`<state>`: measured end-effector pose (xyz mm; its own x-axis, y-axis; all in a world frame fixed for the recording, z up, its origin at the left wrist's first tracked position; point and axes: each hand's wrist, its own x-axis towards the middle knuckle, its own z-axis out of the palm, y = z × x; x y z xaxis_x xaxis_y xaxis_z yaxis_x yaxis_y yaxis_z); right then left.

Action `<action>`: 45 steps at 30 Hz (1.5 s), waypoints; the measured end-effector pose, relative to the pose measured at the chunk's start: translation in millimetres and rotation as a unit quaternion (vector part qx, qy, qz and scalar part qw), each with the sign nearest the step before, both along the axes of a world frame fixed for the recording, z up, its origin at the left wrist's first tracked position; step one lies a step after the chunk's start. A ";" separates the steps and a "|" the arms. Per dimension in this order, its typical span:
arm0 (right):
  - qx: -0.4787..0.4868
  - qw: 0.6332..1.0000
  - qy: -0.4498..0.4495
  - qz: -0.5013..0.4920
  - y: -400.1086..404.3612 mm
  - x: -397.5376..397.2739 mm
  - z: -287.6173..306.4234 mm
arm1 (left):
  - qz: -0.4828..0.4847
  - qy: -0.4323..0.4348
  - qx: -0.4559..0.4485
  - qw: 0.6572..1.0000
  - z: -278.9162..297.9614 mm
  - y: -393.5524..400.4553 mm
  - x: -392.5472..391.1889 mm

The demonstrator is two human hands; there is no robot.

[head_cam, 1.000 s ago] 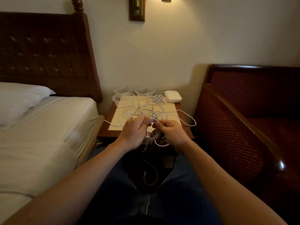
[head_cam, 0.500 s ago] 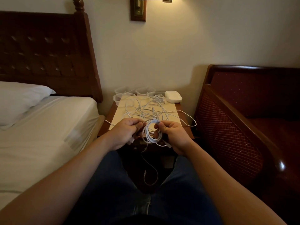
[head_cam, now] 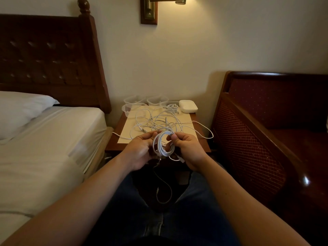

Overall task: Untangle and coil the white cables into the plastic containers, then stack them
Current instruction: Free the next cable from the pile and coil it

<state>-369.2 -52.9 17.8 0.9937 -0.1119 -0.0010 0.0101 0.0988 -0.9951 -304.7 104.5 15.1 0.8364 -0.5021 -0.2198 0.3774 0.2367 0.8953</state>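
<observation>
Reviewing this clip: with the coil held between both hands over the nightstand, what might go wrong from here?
1. A tail of the coil hangs between the knees; it may snag or pull loops loose, since the left hand and right hand hold only its sides.
2. The tangled cables droop over the nightstand edges and could slide off.
3. The empty containers sit behind that tangle, so reaching may drag cables.

No readable text, label, brand, number or sign anywhere in your view. White box (head_cam: 188,106) at the back of the surface (head_cam: 198,125): plain lid, no print you can make out. Plastic containers (head_cam: 134,101): clear, unmarked. Paper sheet (head_cam: 184,119) under the cables (head_cam: 159,121): blank where it shows. Wall lamp plate (head_cam: 148,10): no marking visible.
</observation>
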 end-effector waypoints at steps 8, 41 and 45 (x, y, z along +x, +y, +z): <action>-0.022 1.000 0.003 0.023 7.9 2.7 -11.2 | 0.100 0.014 -0.020 0.995 1.9 -3.3 -0.9; -0.120 0.992 0.024 -0.041 -21.1 15.9 -24.0 | -0.110 -0.337 0.355 0.865 4.6 20.9 3.9; -0.069 0.997 0.021 -0.020 -17.7 13.9 -24.2 | -0.039 -0.239 0.241 0.940 -6.6 13.4 -4.0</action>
